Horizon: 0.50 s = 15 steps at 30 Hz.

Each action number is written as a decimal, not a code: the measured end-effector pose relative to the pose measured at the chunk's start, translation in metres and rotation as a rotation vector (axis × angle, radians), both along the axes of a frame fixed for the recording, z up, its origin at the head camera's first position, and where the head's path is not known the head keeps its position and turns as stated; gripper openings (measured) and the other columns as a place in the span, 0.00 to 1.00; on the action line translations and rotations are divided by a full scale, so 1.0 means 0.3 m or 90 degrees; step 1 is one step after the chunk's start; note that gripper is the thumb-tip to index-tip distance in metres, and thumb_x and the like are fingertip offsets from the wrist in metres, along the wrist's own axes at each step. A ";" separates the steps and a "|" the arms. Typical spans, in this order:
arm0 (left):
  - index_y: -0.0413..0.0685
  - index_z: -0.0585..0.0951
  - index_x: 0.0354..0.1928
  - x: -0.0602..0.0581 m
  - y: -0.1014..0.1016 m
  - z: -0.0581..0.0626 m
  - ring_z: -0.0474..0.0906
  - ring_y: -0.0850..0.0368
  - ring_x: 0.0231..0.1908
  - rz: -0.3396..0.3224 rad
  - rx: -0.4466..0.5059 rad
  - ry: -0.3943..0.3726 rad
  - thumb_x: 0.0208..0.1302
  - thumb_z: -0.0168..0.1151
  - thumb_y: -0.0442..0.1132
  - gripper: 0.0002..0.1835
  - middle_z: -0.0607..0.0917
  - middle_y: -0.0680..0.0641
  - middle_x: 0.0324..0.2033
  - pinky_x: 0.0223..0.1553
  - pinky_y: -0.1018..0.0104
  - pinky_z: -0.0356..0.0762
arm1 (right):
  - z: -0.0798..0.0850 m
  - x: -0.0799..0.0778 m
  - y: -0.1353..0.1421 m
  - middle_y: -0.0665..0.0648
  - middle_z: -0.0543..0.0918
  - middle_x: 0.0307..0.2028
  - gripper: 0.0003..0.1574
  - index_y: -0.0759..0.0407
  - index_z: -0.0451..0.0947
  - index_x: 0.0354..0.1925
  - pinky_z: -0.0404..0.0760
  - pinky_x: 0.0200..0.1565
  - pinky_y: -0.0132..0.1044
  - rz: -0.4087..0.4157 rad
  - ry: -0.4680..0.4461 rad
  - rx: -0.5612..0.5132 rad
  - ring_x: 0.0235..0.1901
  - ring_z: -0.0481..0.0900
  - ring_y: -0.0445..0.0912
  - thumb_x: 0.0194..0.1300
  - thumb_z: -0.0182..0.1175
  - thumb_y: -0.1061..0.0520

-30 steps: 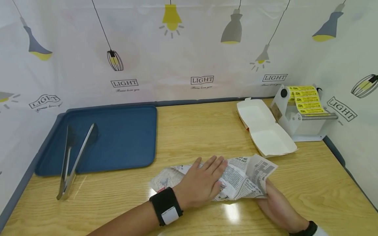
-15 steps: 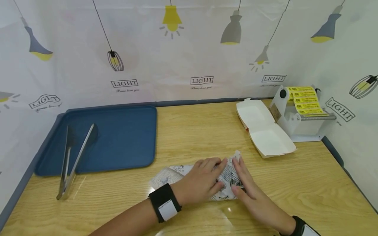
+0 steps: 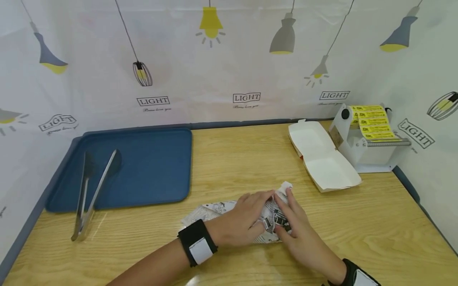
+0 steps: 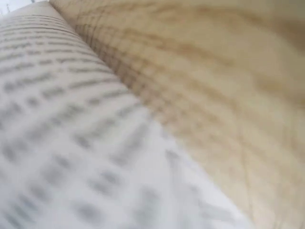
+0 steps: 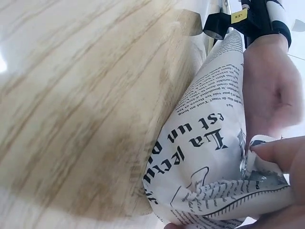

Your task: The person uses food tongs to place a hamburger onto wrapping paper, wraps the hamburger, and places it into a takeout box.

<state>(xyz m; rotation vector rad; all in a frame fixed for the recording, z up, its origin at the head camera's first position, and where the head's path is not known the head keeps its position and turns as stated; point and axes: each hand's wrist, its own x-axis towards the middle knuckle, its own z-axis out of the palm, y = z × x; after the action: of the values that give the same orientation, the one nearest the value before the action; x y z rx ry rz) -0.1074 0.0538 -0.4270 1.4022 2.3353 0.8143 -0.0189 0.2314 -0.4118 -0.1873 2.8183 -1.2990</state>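
Note:
A long parcel wrapped in newsprint-patterned paper lies on the table; its contents are hidden. My left hand rests over its middle, palm down, fingers extended. At the parcel's right end, my right hand holds the folded-in paper between thumb and fingers. In the right wrist view, the thumb presses a creased flap while the other fingers show at the bottom edge. Printed paper fills the left part of the left wrist view, blurred and very near, beside the wood.
On the left, metal tongs lie partly on a blue tray. An opened white carton stands at the back right, beside a dispenser with yellow labels. A printed curtain borders the table.
My right hand has come from under the paper's right end to its top, folding the loose flap inward to the left. The left hand stays on the parcel, shifting slightly.

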 end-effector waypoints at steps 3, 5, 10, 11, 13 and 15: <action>0.47 0.46 0.77 0.001 0.004 0.002 0.50 0.55 0.74 0.015 0.012 -0.016 0.74 0.41 0.55 0.37 0.59 0.44 0.75 0.73 0.39 0.56 | -0.006 0.000 -0.003 0.75 0.39 0.76 0.46 0.58 0.54 0.75 0.53 0.61 0.81 -0.004 0.007 0.021 0.71 0.42 0.73 0.63 0.60 0.65; 0.46 0.49 0.76 0.004 0.010 0.000 0.54 0.54 0.73 0.031 0.009 0.000 0.73 0.43 0.58 0.38 0.62 0.44 0.73 0.72 0.41 0.58 | -0.007 -0.002 -0.007 0.75 0.40 0.76 0.47 0.58 0.54 0.75 0.55 0.61 0.80 -0.005 0.009 0.034 0.71 0.42 0.73 0.62 0.60 0.65; 0.45 0.49 0.76 0.010 0.018 -0.002 0.59 0.53 0.70 0.043 0.012 0.042 0.75 0.43 0.48 0.33 0.66 0.43 0.70 0.70 0.41 0.63 | -0.012 -0.002 -0.009 0.75 0.42 0.76 0.48 0.62 0.54 0.75 0.58 0.61 0.79 -0.012 0.026 0.043 0.71 0.45 0.72 0.60 0.61 0.67; 0.47 0.50 0.76 0.010 0.018 -0.001 0.59 0.53 0.70 0.038 0.018 0.045 0.75 0.43 0.47 0.33 0.67 0.43 0.69 0.69 0.41 0.63 | -0.013 -0.001 -0.008 0.75 0.43 0.76 0.47 0.64 0.54 0.74 0.58 0.61 0.79 -0.012 0.033 0.044 0.71 0.45 0.72 0.60 0.61 0.67; 0.52 0.51 0.75 0.008 0.017 0.000 0.59 0.54 0.70 0.027 0.029 0.045 0.75 0.43 0.49 0.31 0.68 0.44 0.69 0.68 0.40 0.64 | -0.014 0.000 -0.008 0.76 0.44 0.76 0.47 0.66 0.54 0.73 0.58 0.61 0.79 -0.011 0.041 0.044 0.71 0.46 0.72 0.59 0.62 0.67; 0.53 0.56 0.73 0.006 0.018 -0.001 0.62 0.55 0.68 0.019 0.039 0.045 0.75 0.43 0.51 0.28 0.70 0.45 0.67 0.66 0.40 0.66 | -0.014 0.001 -0.008 0.76 0.45 0.76 0.47 0.68 0.54 0.73 0.58 0.62 0.78 -0.011 0.042 0.044 0.71 0.46 0.71 0.59 0.62 0.67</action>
<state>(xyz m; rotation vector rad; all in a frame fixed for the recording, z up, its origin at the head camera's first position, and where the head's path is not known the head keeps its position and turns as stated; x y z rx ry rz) -0.1055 0.0591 -0.4273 1.4473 2.4078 0.8656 -0.0188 0.2292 -0.4160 -0.2073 2.9213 -1.2176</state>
